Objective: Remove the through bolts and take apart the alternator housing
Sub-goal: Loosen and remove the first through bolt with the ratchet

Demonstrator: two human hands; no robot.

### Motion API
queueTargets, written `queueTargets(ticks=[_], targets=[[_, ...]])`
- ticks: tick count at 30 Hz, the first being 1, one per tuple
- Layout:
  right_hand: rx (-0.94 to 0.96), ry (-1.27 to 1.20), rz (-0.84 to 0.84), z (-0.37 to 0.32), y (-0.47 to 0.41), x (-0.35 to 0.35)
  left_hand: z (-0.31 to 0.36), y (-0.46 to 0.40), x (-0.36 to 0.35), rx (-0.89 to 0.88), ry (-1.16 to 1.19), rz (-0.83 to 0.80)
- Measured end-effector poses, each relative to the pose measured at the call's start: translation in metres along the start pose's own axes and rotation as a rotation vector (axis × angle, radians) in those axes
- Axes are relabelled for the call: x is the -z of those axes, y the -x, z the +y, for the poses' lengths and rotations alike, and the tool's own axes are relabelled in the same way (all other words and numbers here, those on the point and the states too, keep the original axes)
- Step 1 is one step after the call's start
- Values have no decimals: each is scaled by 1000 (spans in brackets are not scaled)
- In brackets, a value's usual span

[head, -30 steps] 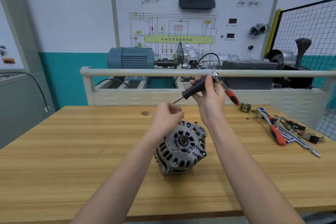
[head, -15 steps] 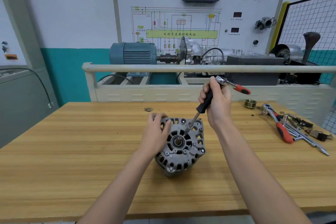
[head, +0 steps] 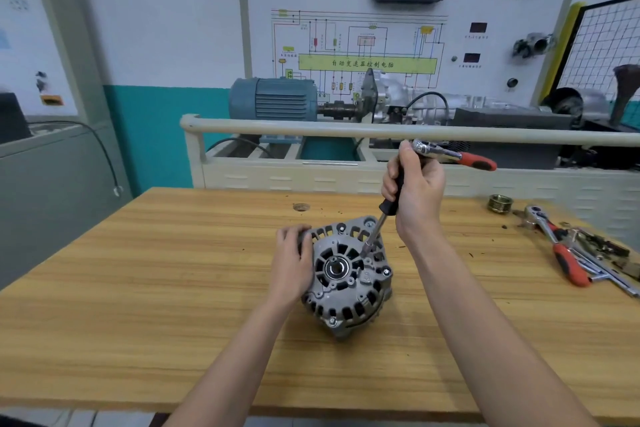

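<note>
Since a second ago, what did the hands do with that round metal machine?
The right hand brought the black-handled driver down until its tip met the alternator. The left hand dropped from near the tool's tip to hold the alternator's side. The alternator, table and spare ratchet stayed put.

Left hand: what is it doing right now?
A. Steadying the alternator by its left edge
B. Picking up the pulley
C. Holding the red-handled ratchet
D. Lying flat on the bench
A: the left hand grips the left rim of the alternator, while the right hand holds the driver down on its face.
</note>
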State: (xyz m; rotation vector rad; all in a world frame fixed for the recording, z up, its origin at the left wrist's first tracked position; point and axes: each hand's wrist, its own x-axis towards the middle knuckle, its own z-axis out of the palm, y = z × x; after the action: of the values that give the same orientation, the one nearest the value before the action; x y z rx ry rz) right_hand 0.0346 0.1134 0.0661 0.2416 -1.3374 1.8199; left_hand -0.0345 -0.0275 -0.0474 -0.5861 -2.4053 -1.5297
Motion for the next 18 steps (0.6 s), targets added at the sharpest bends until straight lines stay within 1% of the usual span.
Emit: queueTargets(ticks=[4, 8, 12, 18], targets=[[33, 41, 15, 1, 1, 3, 16, 3, -10, -80, -17, 6], [52, 63, 51, -1, 2, 10, 37, 3, -24, -160, -94, -40], [65, 85, 87, -5, 5, 22, 45, 1, -29, -164, -121, -66], [94, 36, 145, -12, 6, 24, 40, 3, -17, -141, -27, -93]])
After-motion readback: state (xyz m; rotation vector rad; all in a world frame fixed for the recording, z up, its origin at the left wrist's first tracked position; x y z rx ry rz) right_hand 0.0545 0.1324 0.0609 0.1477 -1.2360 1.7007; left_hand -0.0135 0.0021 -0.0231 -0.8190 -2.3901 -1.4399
